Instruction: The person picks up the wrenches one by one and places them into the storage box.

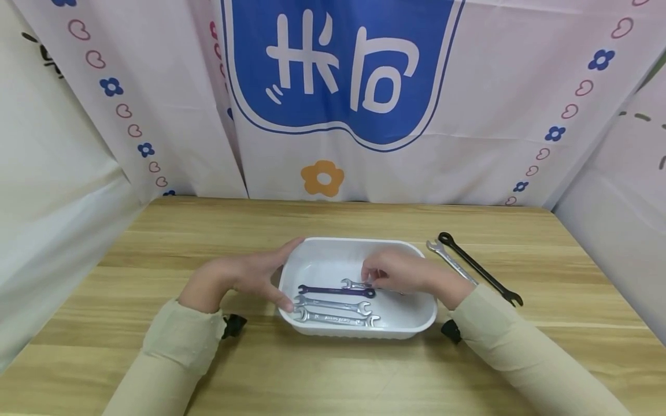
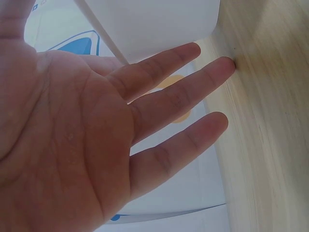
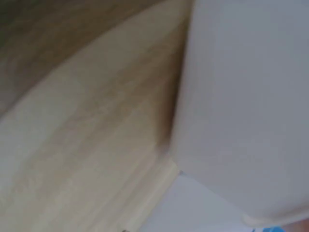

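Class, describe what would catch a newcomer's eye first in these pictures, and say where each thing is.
First comes the big blue emblem, high on the white cloth behind the table. Below it, the white tub stands between the left hand and the right hand, holding silver wrenches and a dark purple wrench. A black wrench lies on the table to its right.

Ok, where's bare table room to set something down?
Bare wooden tabletop: before the white tub, between the sleeves; behind the tub, up to the printed cloth. Crowded: right of the tub, with black combination wrench and silver wrench; inside, more wrenches and the right hand.
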The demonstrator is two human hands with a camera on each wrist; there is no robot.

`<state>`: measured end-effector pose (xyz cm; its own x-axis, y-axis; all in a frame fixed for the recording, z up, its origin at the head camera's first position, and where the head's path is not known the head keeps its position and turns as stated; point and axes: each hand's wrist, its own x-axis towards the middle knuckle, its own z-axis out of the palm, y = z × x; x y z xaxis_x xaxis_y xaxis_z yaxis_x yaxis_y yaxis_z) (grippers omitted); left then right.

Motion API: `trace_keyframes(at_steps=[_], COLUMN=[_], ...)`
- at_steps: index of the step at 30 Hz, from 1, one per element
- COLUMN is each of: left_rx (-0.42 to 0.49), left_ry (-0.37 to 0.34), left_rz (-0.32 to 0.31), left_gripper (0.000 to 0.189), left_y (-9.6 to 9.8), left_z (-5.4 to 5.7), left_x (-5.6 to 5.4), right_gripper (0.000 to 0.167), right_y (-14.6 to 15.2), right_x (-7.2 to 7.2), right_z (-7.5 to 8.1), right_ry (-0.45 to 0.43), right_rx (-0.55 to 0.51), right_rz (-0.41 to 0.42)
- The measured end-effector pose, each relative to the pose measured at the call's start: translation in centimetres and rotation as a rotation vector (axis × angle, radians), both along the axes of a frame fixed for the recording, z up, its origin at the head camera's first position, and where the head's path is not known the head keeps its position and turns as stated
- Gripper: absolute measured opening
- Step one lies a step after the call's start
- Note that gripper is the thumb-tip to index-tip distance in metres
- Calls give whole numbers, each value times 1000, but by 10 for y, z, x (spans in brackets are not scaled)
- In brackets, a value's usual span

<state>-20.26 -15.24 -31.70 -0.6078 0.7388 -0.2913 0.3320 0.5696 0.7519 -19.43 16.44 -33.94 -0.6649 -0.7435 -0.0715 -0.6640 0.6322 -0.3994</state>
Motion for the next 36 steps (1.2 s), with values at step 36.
trace_keyframes(at_steps=[36], left_rx=[-30], left_ry=[-5], left_rz=[37], left_gripper=[123], left_y=[1], left_z=[2], left_x=[5], right_gripper=[20], right_y=[118], right_x=[45], right_z=[54], right_ry=[215], right_rx=[-387], right_rz=[-396])
